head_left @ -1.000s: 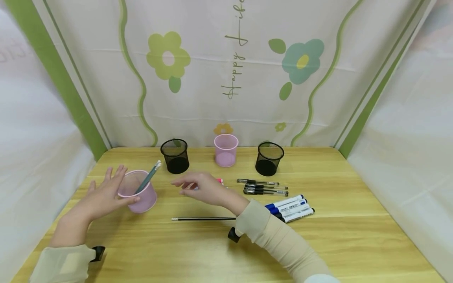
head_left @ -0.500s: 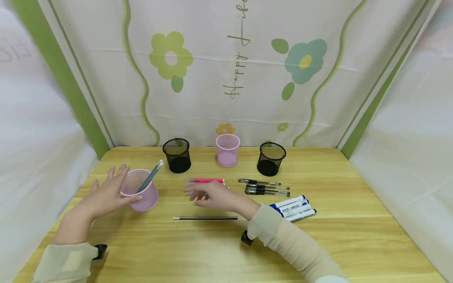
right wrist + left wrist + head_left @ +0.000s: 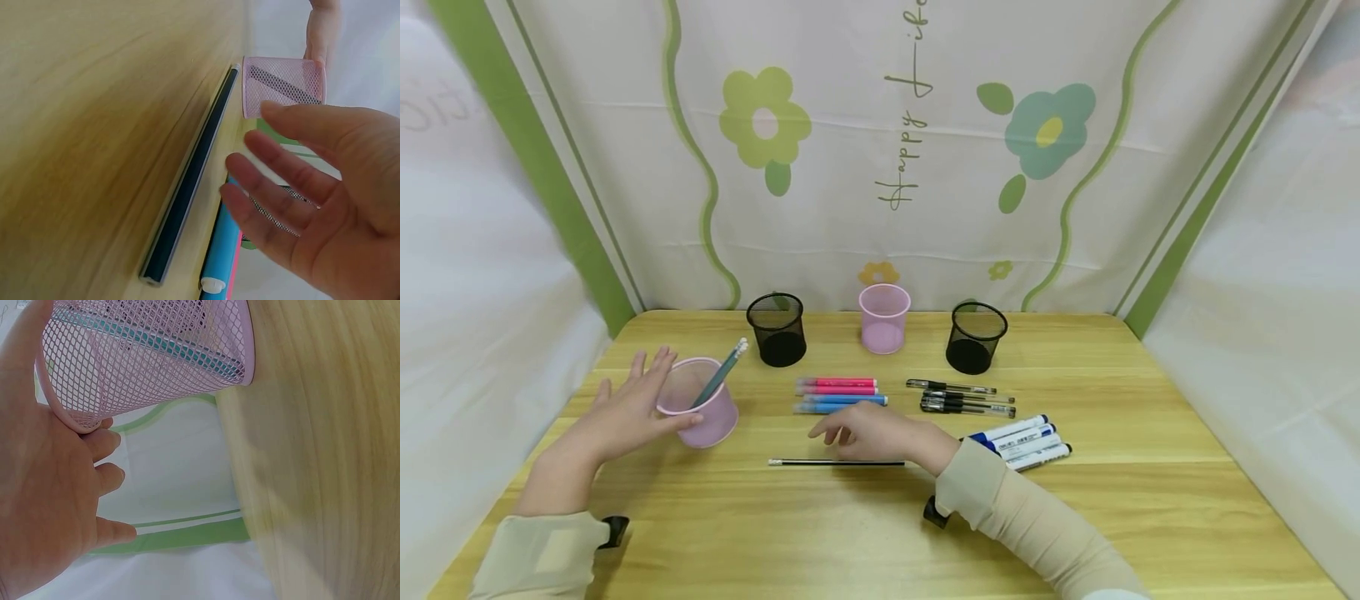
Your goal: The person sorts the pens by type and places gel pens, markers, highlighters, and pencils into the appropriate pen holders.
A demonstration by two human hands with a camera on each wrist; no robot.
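Observation:
My left hand steadies a pink mesh pen cup, its thumb and index finger set round the rim and the other fingers spread. Inside the cup, green pencils lean to the right with their eraser ends up. A dark striped pencil lies crosswise on the table, its white end toward the cup. Just above it, my right hand hovers with relaxed fingers and nothing held; the right wrist view shows the palm beside the pencil. Pink markers and blue markers lie just beyond that hand.
At the back stand a black mesh cup, another pink cup and a second black cup. Several black gel pens lie at the right, with whiteboard markers nearer the right forearm. A printed curtain closes off the back.
My right hand has moved from near the pink cup rightward and down to above the dark pencil, uncovering the pink and blue markers. My left hand stays at the cup.

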